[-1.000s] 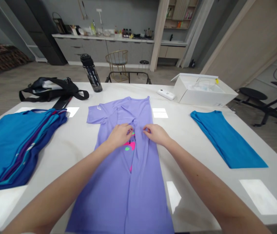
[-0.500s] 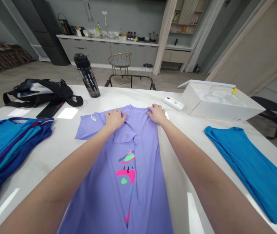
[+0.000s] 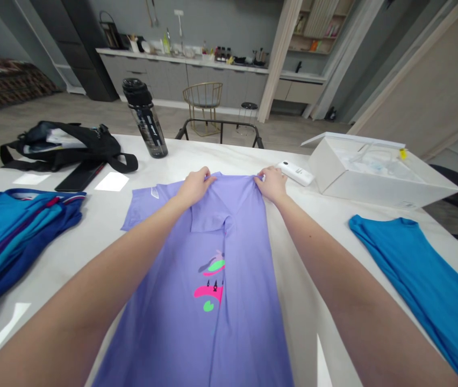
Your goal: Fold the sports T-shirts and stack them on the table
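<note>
A purple T-shirt (image 3: 180, 301) with a pink and green print lies on the white table, its right side folded over toward the middle and one short sleeve spread out at the left. At the collar, my left hand (image 3: 195, 185) pinches the fabric between thumb and fingers. My right hand (image 3: 271, 184) grips the folded shoulder edge on the other side of the neckline. Between the two hands the cloth is drawn fairly straight. Parts of the shirt's left side are hidden under my left forearm.
Folded blue garments (image 3: 19, 226) are stacked at the left, below a black bag (image 3: 68, 145) and a phone (image 3: 79, 176). A bottle (image 3: 148, 123) stands at the back. To the right are a white device (image 3: 297, 173), an open white box (image 3: 378, 177) and a folded blue garment (image 3: 422, 279).
Both hands have gone from lying on the shirt to gripping its top edge. The folded part looks smoother and straighter, and the view has shifted slightly.
</note>
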Demonstrator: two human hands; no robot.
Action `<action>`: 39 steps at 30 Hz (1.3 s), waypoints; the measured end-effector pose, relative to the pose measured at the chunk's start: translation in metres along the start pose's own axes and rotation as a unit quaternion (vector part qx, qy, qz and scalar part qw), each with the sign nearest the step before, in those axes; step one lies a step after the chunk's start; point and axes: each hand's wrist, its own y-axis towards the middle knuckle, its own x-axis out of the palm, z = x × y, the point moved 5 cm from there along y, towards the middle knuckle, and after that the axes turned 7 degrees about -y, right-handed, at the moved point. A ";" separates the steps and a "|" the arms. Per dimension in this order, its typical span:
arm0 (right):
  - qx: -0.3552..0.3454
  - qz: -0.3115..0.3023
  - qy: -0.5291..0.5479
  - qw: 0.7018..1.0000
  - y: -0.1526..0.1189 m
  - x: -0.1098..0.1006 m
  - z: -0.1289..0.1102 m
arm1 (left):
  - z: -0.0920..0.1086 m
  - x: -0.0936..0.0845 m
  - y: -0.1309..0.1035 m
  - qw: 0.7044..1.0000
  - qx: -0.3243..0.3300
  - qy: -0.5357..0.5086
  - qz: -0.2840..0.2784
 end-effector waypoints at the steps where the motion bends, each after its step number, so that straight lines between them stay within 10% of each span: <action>1: 0.013 -0.009 -0.006 1.000 -0.001 0.003 0.000 | -0.003 0.000 0.005 1.000 -0.012 0.017 -0.003; 7: 0.040 -0.016 -0.024 0.999 -0.016 0.008 -0.012 | -0.008 0.000 0.013 0.993 -0.034 0.114 -0.010; 10: 0.027 0.029 -0.039 0.998 -0.031 -0.007 -0.022 | 0.017 -0.001 -0.006 0.990 0.057 0.127 0.036; 14: -0.060 -0.009 -0.025 0.998 -0.061 -0.015 -0.043 | 0.045 0.025 -0.044 0.982 0.161 0.080 -0.052; 19: -0.064 -0.102 -0.016 0.993 -0.091 0.001 -0.050 | 0.036 0.055 -0.068 0.982 0.109 0.081 -0.135; 28: -0.076 -0.145 -0.006 0.986 -0.113 -0.005 -0.068 | 0.028 0.047 -0.079 0.984 0.050 0.093 -0.147; 33: -0.104 -0.185 -0.002 0.977 -0.129 -0.009 -0.084 | -0.014 0.023 -0.081 0.986 0.003 0.103 -0.135; 39: -0.082 -0.097 0.001 0.992 -0.099 -0.021 -0.107 | -0.092 -0.034 -0.087 0.982 -0.086 0.138 -0.095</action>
